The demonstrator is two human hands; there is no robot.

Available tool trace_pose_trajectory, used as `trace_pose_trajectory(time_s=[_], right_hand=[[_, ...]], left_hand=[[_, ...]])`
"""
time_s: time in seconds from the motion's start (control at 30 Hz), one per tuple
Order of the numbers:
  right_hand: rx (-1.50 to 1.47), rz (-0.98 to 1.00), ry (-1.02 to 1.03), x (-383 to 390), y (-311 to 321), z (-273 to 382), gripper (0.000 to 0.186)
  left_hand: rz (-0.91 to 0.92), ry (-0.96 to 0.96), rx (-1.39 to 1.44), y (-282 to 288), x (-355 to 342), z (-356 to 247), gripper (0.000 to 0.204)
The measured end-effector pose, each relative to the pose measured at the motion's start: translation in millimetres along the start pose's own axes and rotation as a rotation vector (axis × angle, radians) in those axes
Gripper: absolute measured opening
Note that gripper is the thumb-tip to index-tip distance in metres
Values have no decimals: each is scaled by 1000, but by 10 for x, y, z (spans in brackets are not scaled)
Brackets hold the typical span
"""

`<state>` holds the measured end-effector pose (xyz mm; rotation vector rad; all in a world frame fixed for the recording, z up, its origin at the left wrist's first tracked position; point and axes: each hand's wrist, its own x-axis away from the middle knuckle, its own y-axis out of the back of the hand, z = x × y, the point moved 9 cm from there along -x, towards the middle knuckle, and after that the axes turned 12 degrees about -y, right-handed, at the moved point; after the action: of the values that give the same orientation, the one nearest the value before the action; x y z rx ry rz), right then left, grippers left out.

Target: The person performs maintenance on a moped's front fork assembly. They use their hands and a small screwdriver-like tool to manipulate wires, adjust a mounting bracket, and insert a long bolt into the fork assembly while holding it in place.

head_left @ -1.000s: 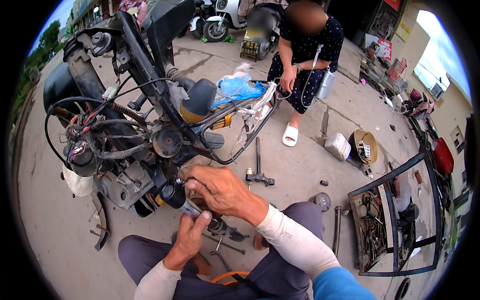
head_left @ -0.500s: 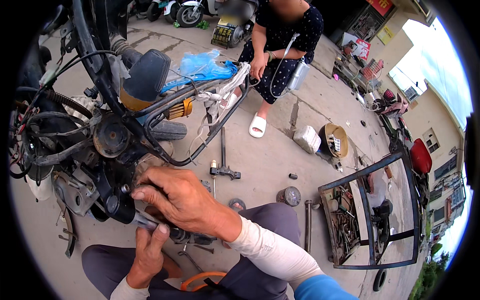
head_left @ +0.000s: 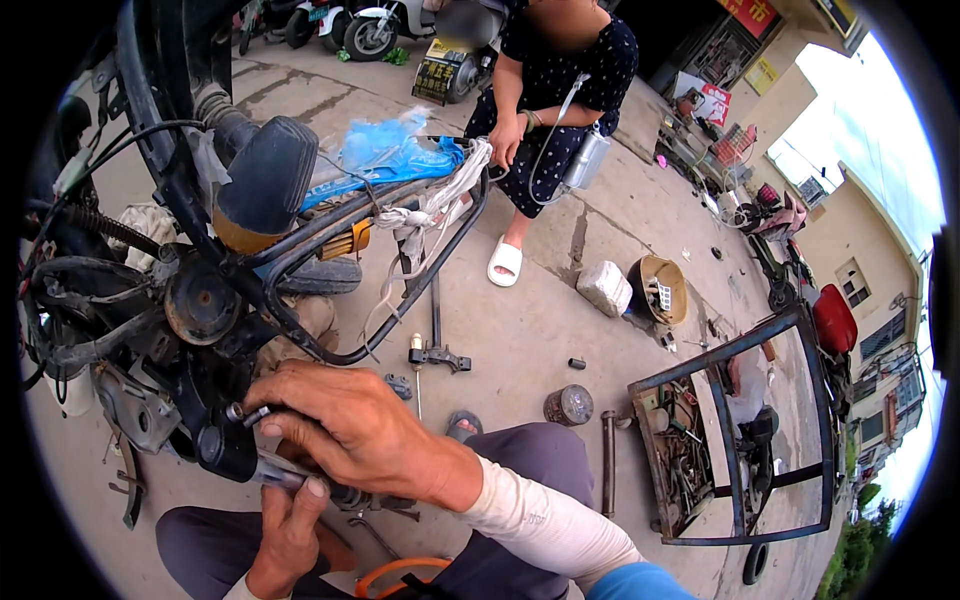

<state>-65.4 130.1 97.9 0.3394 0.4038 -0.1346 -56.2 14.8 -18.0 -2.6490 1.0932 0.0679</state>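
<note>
Here, silver fork tube (head_left: 277, 472), below black clamp (head_left: 222, 448): likely heavy, stiff, slick; my left hand (head_left: 285, 540) grips it, best full-palmed. My right hand (head_left: 360, 428) pinches small metal pin (head_left: 257, 416), probably light, droppable.

A snug off-white sleeve (head_left: 545, 515) covers the right forearm, creased, with a small faint mark near its middle. At its near end shows a bright blue garment (head_left: 640, 582). A similar pale cuff (head_left: 243, 590) sits at the left wrist. Both hands (head_left: 365, 425) are bare. Dark purplish-grey trousers (head_left: 545, 462) cover the knees.
</note>
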Motion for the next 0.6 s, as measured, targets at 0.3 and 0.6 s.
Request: trace_pose_trajectory(time_s=[0.3,0.6], right_hand=[[114,32,19,-12,-32,0,20],[210,18,28,-14,-41,52,18]], left_hand=[[-59,-38,-40,-14,-45,-77,62],[-67,-38,-37,-3,-15,-63,61]])
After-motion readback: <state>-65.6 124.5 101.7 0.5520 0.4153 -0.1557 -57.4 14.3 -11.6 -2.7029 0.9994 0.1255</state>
